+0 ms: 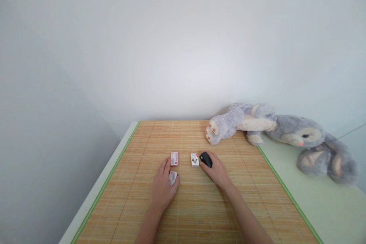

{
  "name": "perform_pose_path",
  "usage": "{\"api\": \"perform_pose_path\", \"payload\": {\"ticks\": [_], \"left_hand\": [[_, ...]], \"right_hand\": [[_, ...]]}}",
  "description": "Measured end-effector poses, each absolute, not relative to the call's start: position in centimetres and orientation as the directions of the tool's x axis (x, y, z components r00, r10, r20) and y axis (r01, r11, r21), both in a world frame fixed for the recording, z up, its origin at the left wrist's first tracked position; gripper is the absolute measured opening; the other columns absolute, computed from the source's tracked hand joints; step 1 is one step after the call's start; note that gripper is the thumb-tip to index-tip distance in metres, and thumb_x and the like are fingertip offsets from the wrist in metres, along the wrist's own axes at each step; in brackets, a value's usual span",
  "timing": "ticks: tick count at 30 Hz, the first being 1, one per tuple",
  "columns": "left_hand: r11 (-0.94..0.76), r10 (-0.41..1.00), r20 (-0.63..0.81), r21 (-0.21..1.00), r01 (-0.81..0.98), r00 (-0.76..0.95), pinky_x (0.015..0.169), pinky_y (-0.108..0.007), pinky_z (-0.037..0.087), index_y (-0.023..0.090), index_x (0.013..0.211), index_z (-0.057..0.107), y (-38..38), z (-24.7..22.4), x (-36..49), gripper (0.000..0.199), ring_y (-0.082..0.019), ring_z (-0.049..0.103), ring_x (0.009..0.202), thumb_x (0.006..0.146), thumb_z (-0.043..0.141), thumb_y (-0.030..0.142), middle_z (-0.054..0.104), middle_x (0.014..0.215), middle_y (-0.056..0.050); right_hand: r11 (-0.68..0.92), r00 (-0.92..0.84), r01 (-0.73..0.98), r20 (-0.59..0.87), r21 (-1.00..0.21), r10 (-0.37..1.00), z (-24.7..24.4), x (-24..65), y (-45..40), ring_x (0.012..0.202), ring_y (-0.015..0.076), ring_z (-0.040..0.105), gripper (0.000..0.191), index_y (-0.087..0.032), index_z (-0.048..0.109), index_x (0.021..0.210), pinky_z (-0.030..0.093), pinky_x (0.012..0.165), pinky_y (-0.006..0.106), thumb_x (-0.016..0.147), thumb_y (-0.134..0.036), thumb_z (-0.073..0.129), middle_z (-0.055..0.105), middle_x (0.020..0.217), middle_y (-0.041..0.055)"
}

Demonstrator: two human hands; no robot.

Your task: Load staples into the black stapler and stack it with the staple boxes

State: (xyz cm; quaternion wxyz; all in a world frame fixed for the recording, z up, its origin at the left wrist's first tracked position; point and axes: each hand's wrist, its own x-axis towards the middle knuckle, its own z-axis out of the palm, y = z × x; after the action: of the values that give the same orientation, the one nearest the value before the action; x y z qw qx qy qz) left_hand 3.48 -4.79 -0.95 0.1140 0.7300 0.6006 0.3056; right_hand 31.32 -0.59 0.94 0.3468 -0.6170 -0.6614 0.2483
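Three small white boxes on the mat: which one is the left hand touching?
The nearest small box, tucked under the left hand at the thumb. The red-marked box lies past its fingertips; the third box sits beside the right hand.

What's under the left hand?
Under the left hand, a small white-and-red box pokes out on the bamboo mat. Most of the box is covered by fingers, so its print is unreadable.

Bright, even, soft light; faint shadows under hands. Wide-angle bending at edges, dark vignette at 1 o'clock corner. Slightly soft focus.
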Motion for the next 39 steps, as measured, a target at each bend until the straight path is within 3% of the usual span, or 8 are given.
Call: {"api": "perform_pose_path", "payload": {"ticks": [6,12,16,23,31,34,37,39], "left_hand": [[-0.192,0.949,0.316,0.586,0.788,-0.004,0.123,-0.058,0.035,0.028,0.162,0.031,-4.8,-1.9,4.5,0.073,-0.032,0.039,0.151,0.097,0.06,0.043,0.039,0.166,-0.01],[-0.292,0.929,0.361,0.585,0.757,0.08,0.127,-0.058,0.03,0.03,0.164,0.025,-4.9,-1.7,4.4,0.076,-0.03,0.035,0.154,0.095,0.055,0.025,0.035,0.168,-0.007],[-0.311,0.932,0.344,0.594,0.742,0.115,0.128,-0.056,0.03,0.03,0.165,0.02,-5.0,-1.8,4.0,0.077,-0.028,0.027,0.158,0.096,0.053,0.022,0.028,0.171,-0.005],[-0.292,0.92,0.382,0.517,0.804,0.088,0.127,-0.059,0.031,0.03,0.166,0.017,-4.7,-2.7,3.6,0.078,-0.03,0.027,0.158,0.097,0.052,0.024,0.033,0.169,-0.006],[-0.261,0.915,0.393,0.394,0.881,0.096,0.124,-0.056,0.036,0.034,0.163,0.029,-5.2,-2.7,1.3,0.062,-0.029,0.035,0.154,0.104,0.045,0.028,0.039,0.167,-0.002],[-0.239,0.925,0.371,0.392,0.888,0.085,0.123,-0.053,0.039,0.035,0.162,0.031,-5.5,-2.8,-0.1,0.059,-0.026,0.041,0.15,0.105,0.044,0.03,0.044,0.164,-0.001],[-0.225,0.928,0.366,0.398,0.889,0.071,0.123,-0.052,0.039,0.036,0.161,0.033,-5.6,-3.0,-1.6,0.057,-0.025,0.044,0.148,0.105,0.044,0.032,0.047,0.161,0.0],[-0.22,0.926,0.373,0.405,0.887,0.059,0.121,-0.052,0.04,0.037,0.161,0.035,-5.6,-3.2,-2.8,0.056,-0.026,0.046,0.146,0.105,0.043,0.032,0.048,0.161,-0.001]], "right_hand": [[0.171,-0.108,0.651,0.133,-0.74,0.985,1.0,28.1,2.3,0.116,0.0248,0.065,0.046,-0.027,0.066,0.128,0.05,0.099,0.035,0.083,-0.038,0.072,0.069,0.128,0.0054],[0.167,-0.104,0.656,0.131,-0.736,0.986,0.7,24.5,2.8,0.114,0.023,0.065,0.04,-0.03,0.066,0.125,0.048,0.095,0.032,0.086,-0.033,0.068,0.07,0.126,0.0039],[0.165,-0.104,0.647,0.129,-0.744,0.986,0.8,22.9,2.9,0.11,0.0223,0.067,0.037,-0.031,0.067,0.123,0.048,0.093,0.031,0.086,-0.033,0.068,0.071,0.122,0.0026],[0.13,-0.05,0.591,0.125,-0.796,0.991,0.8,20.0,1.2,0.109,0.0251,0.067,0.036,-0.027,0.066,0.123,0.049,0.094,0.035,0.087,-0.033,0.066,0.071,0.121,0.0066],[0.14,-0.112,0.36,0.106,-0.922,0.988,0.7,17.7,-3.3,0.101,0.0209,0.071,0.038,-0.022,0.057,0.131,0.059,0.089,0.034,0.094,-0.03,0.057,0.07,0.119,0.0076],[0.15,-0.134,0.305,0.113,-0.941,0.985,0.6,17.1,-5.5,0.113,0.0238,0.068,0.046,-0.021,0.058,0.131,0.058,0.098,0.038,0.084,-0.022,0.064,0.062,0.132,0.0109],[0.222,-0.197,0.349,0.16,-0.91,0.967,0.6,16.3,-6.8,0.137,0.025,0.053,0.062,-0.023,0.056,0.136,0.045,0.118,0.041,0.076,-0.012,0.065,0.05,0.146,0.0106],[0.255,-0.236,0.391,0.171,-0.885,0.957,0.6,15.7,-7.1,0.14,0.0244,0.049,0.066,-0.023,0.055,0.14,0.04,0.123,0.042,0.076,-0.009,0.063,0.051,0.146,0.01]]}}
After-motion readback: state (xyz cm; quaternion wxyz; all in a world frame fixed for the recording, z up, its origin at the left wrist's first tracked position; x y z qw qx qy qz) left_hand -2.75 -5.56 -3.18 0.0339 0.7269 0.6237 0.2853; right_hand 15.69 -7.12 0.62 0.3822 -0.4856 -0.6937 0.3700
